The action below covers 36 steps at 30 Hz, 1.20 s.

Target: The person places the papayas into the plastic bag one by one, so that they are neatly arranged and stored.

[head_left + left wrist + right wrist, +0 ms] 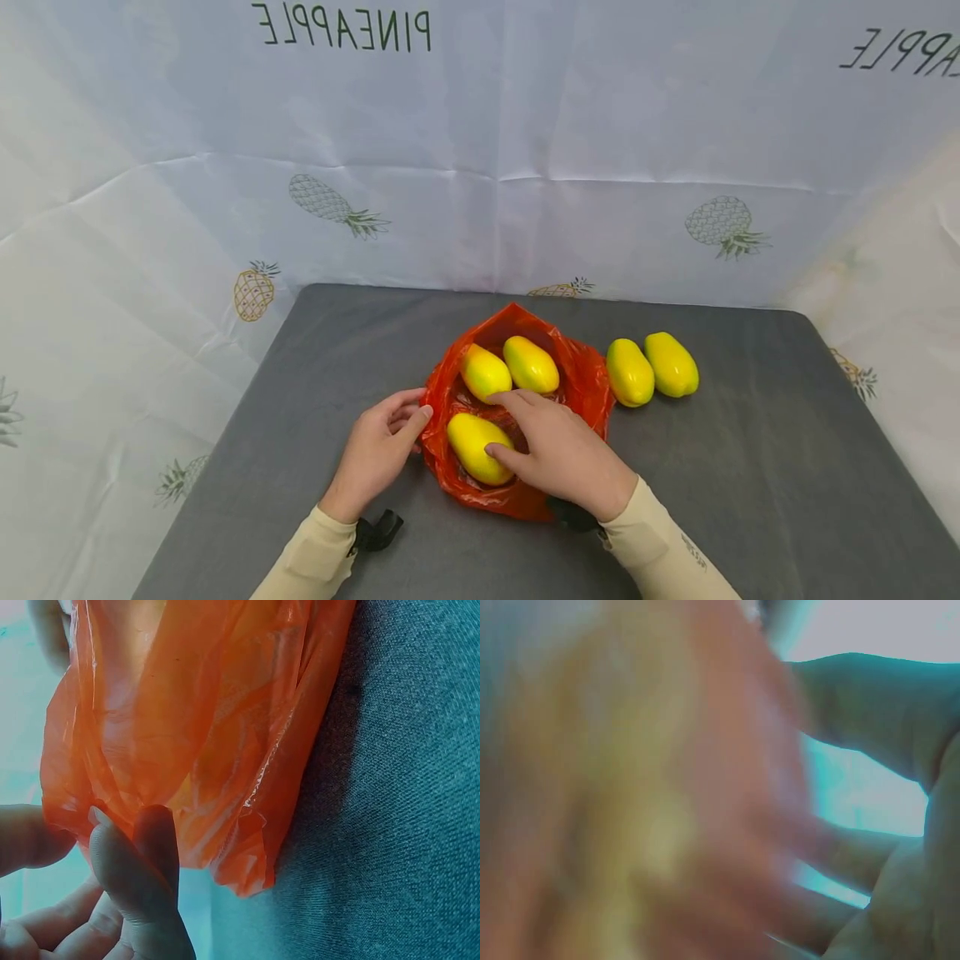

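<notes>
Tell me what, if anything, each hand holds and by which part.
The left hand pinches the red plastic bag by its left rim. The right hand is spread over the bag's opening; no grip on a yellow fruit shows.

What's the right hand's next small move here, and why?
Probably lift the right hand clear and toward the nearer loose fruit: it seems to grip nothing, three yellow fruits lie inside the red bag, two lie outside, and the left hand pinches the rim of the open bag.
</notes>
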### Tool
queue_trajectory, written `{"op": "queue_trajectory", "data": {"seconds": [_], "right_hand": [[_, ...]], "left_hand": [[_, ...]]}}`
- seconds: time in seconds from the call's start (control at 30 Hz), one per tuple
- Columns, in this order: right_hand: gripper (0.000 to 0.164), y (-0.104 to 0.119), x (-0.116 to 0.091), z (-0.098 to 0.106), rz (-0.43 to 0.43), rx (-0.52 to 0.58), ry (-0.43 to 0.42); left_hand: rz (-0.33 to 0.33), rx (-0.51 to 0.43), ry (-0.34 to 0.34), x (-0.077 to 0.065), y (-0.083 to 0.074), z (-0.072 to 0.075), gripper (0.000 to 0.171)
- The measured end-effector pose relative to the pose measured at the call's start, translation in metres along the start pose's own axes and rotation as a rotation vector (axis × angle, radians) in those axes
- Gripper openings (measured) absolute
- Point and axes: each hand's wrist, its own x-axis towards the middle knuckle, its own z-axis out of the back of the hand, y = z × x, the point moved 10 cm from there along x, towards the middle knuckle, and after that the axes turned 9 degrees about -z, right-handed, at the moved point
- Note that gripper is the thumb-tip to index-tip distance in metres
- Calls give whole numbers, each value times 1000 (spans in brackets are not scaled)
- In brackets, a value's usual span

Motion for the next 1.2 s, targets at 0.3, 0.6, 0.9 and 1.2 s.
{"op": "queue_trajectory", "data": {"seconds": [0.3,0.6,0.9,1.2], "right_hand": [[57,-34,-6,55,-53,66,-122],[59,-77,-10,91,-139,122,-193],[58,-127,-22,118,-288,89,-269],[61,-184,-33,136,-397,103,-393]], "left_hand": [[-1,9,3,0,-1,0,40],[-2,4,7,0,0,-2,40],[-3,-1,0,-1,0,-2,41],[-19,-13,-12,-1,-1,1,40]]}}
